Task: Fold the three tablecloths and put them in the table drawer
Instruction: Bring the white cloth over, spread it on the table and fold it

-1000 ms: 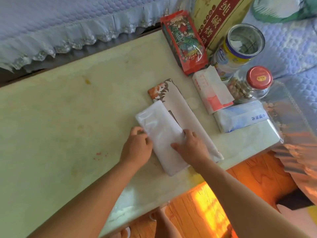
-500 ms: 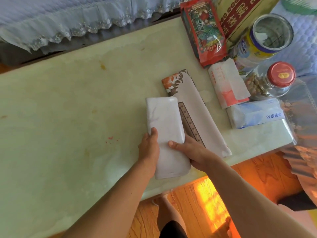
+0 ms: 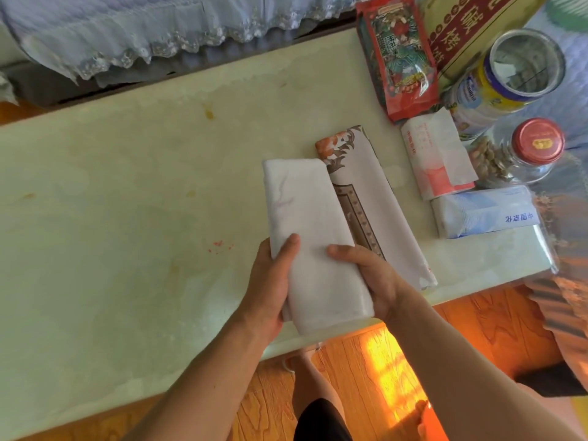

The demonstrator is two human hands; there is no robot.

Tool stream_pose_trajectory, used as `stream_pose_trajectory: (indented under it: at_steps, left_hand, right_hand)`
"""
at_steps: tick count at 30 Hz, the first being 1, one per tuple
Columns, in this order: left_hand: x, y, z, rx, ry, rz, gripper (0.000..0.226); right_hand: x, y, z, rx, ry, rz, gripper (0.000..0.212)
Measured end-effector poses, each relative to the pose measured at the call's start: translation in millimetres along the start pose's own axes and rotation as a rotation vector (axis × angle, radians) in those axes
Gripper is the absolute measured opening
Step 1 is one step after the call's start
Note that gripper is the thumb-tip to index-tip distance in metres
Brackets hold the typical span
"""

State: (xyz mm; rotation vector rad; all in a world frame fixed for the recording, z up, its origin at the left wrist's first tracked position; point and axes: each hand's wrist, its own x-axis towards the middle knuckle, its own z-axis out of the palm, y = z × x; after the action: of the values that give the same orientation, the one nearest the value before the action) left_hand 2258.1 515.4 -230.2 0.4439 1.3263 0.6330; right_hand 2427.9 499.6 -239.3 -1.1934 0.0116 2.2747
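Observation:
A folded white tablecloth lies lengthwise near the table's front edge, its near end past the edge. My left hand grips its left side, thumb on top. My right hand grips its right side, thumb on top. Partly under the white one lies a second folded tablecloth, pale with an orange flower and brown border pattern. A third tablecloth and the drawer are not in view.
The pale green table carries a red packet, two tissue packs, a red-lidded jar, an open tin and a carton at the right. A lace-edged cover hangs behind. Wooden floor lies below.
Both hands went from pressing on top of the white tablecloth to gripping its sides at the near end. The cloth has turned straighter and slid toward the table's front edge.

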Motion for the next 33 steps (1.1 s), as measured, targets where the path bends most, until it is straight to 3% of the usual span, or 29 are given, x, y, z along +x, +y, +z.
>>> stream_pose_trajectory:
  at_steps: [5, 9, 13, 16, 20, 24, 27, 30, 33]
  left_hand:
    - [15, -7, -4, 0.155, 0.172, 0.164, 0.02]
    - [22, -11, -4, -0.059, 0.108, 0.017, 0.036]
    - [18, -35, -9, -0.239, 0.057, -0.274, 0.058]
    - [16, -56, -14, -0.243, 0.014, -0.345, 0.05]
    - [19, -62, -22, -0.155, -0.082, -0.254, 0.031]
    - [22, -65, -34, 0.126, -0.167, -0.179, 0.031]
    - [25, -77, -28, 0.268, -0.077, -0.077, 0.022]
    - [22, -83, -20, 0.138, -0.036, -0.183, 0.025]
    - [20, -82, -24, -0.125, -0.074, -0.354, 0.043]
  right_hand:
    - [0, 22, -4, -0.046, 0.116, -0.145, 0.049]
    - [0, 34, -12, 0.066, 0.135, -0.152, 0.046]
    - [14, 38, -23, 0.129, 0.223, -0.14, 0.045]
    - [21, 55, -30, 0.16, 0.298, -0.099, 0.047]
    - [29, 72, -32, 0.219, 0.346, -0.119, 0.043]
    - [28, 79, -36, -0.125, 0.396, -0.037, 0.048]
    - [31, 88, -36, -0.228, 0.383, -0.087, 0.045]
    - [37, 90, -34, -0.217, 0.486, -0.191, 0.037]
    - [46, 93, -34, -0.297, 0.634, -0.216, 0.059]
